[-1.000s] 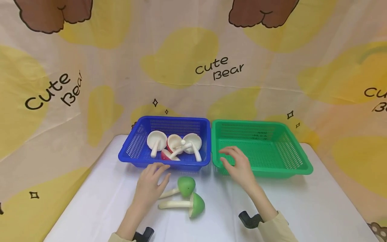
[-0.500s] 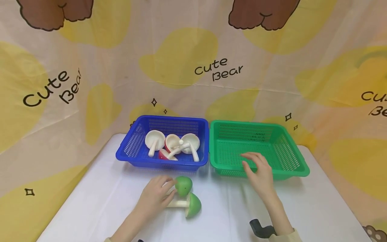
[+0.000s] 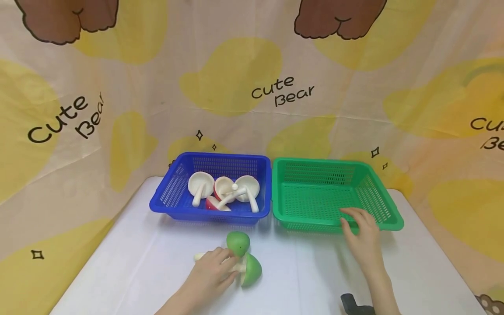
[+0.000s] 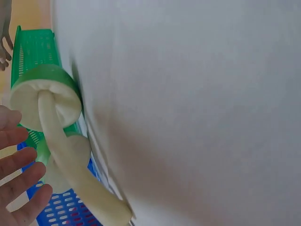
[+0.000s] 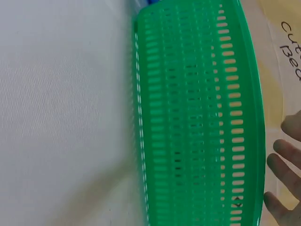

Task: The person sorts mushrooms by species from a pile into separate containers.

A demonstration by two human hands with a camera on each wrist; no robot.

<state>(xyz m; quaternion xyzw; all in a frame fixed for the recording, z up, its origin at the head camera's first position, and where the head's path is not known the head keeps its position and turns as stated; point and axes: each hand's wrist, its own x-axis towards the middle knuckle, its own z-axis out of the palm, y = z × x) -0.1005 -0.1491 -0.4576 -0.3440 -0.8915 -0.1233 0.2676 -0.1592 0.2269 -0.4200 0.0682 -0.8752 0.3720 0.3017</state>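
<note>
On the white table (image 3: 299, 284) in front of me, the left hand (image 3: 212, 271) is over the stems of the rear green mushroom (image 3: 238, 243), whose cap sits at its 1 o'clock, and the front green mushroom (image 3: 253, 270), cap at 3 o'clock. Its fingers are spread; I can't tell if they touch. Toward 12 o'clock, the blue basket (image 3: 212, 215) holds 4 white-stemmed mushrooms (image 3: 201, 183). The right hand (image 3: 364, 240), thumb and fingers apart, is by the near rim of the green basket (image 3: 311, 201), whose middle lies at its 11 o'clock.

Green mushroom stem (image 3: 240, 267) partly behind left fingers (image 3: 225, 253), right forearm (image 3: 381, 286) cropped
</note>
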